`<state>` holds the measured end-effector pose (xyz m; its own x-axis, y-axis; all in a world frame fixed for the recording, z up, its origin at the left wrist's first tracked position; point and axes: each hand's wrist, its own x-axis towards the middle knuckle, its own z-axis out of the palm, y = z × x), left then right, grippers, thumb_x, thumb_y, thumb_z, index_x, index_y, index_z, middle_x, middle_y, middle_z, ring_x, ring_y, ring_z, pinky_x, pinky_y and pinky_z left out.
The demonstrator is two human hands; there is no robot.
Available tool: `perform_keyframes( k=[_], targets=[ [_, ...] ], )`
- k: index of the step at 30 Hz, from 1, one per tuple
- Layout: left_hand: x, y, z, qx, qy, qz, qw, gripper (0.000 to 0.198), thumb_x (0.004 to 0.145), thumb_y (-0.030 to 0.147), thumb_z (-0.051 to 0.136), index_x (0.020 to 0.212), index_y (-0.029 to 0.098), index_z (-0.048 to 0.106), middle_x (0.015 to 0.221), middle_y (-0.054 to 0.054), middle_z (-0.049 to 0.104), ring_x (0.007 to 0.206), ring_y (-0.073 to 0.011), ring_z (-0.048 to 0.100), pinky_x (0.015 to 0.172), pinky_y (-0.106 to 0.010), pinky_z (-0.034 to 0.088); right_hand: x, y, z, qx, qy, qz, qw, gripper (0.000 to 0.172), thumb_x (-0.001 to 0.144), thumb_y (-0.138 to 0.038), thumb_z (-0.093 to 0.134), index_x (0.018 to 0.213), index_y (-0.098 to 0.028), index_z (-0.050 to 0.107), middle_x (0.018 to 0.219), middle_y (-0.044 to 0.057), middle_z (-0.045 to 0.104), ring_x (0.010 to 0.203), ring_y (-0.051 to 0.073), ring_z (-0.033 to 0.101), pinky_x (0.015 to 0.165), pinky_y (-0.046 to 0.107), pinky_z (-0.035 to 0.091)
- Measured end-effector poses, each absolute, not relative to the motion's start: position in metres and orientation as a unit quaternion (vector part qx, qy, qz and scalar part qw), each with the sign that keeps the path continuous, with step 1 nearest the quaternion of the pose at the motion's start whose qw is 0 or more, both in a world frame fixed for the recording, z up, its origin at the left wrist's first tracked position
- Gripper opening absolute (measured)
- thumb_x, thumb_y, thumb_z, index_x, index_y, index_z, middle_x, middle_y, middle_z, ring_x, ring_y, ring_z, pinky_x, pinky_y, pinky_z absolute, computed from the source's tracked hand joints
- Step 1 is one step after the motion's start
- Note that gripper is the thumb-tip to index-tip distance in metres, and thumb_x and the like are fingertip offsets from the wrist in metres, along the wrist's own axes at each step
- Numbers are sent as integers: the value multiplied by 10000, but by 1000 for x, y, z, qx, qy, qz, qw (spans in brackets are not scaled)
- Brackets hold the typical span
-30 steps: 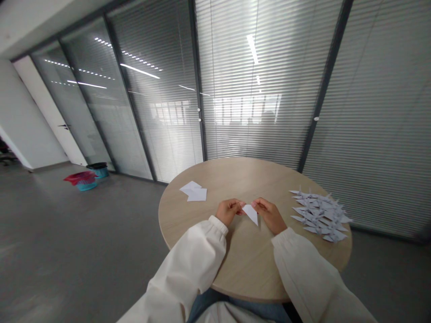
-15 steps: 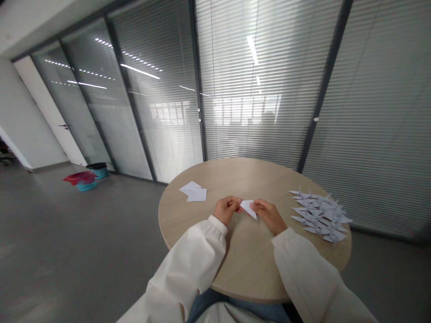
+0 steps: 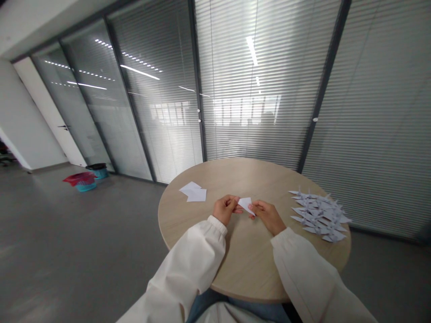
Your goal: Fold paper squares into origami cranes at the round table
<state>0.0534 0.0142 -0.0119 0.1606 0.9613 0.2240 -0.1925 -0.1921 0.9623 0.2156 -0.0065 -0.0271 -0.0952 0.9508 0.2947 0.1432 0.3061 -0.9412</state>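
Between my two hands is a small piece of folded white paper [image 3: 245, 203], held just above the round table [image 3: 242, 260]. My left hand [image 3: 226, 209] pinches its left corner between thumb and fingers. On the other side, my right hand [image 3: 268, 215] is closed on the right edge, with the thumb on top. The fine creases are too small to make out. Over to the left lie a few flat sheets of white paper [image 3: 196, 194], overlapping. A cluster of folded white paper cranes [image 3: 319, 215] rests at the table's right side.
A glass partition with blinds [image 3: 252, 134] stands just behind the table. On the floor to the left are a blue bin with a red liner [image 3: 82, 181] and a blue bin with a black liner [image 3: 98, 169]. Farther left is a white door [image 3: 50, 112].
The paper has turned slightly in my fingers and its lower point shows less. My right fingers have shifted down along its edge. The sheets and cranes stay where they were.
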Motion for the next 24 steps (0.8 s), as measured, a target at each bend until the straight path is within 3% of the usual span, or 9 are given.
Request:
perform_keyframes(
  k=[2, 6, 11, 17, 24],
  targets=[
    [52, 15, -12, 540, 355, 555, 524, 401, 576, 493, 698, 718, 131, 599, 608, -14, 654, 602, -161, 649, 561, -267, 550, 215, -6, -28, -423, -634, 396, 513, 339, 739, -457, 579, 832, -133, 614, 659, 36, 648, 590, 154, 596, 576, 254, 450],
    [53, 15, -11, 541, 348, 556, 525, 386, 593, 488, 688, 721, 134, 602, 649, -32, 672, 626, -172, 657, 570, -278, 555, 215, -2, -34, -417, -625, 391, 532, 342, 758, -478, 550, 828, -144, 581, 531, -25, 544, 503, 132, 552, 522, 248, 448],
    [54, 16, -12, 532, 347, 568, 523, 375, 593, 471, 694, 720, 129, 606, 644, -31, 670, 626, -172, 656, 568, -277, 558, 214, -2, -35, -397, -622, 414, 532, 332, 756, -467, 568, 876, -157, 555, 492, -67, 477, 452, 102, 483, 556, 263, 494],
    [52, 19, -13, 518, 354, 586, 512, 389, 573, 474, 703, 721, 125, 613, 608, -19, 653, 619, -167, 654, 533, -255, 556, 214, -3, -34, -415, -646, 399, 502, 405, 757, -563, 502, 648, -174, 526, 449, -70, 414, 428, 101, 463, 555, 267, 508],
    [53, 17, -11, 519, 358, 583, 512, 388, 583, 471, 699, 731, 124, 608, 620, -27, 658, 664, -192, 667, 540, -264, 559, 216, -1, -39, -465, -643, 357, 492, 436, 792, -588, 425, 610, -194, 462, 420, -79, 362, 377, 98, 432, 448, 221, 440]
  ],
)
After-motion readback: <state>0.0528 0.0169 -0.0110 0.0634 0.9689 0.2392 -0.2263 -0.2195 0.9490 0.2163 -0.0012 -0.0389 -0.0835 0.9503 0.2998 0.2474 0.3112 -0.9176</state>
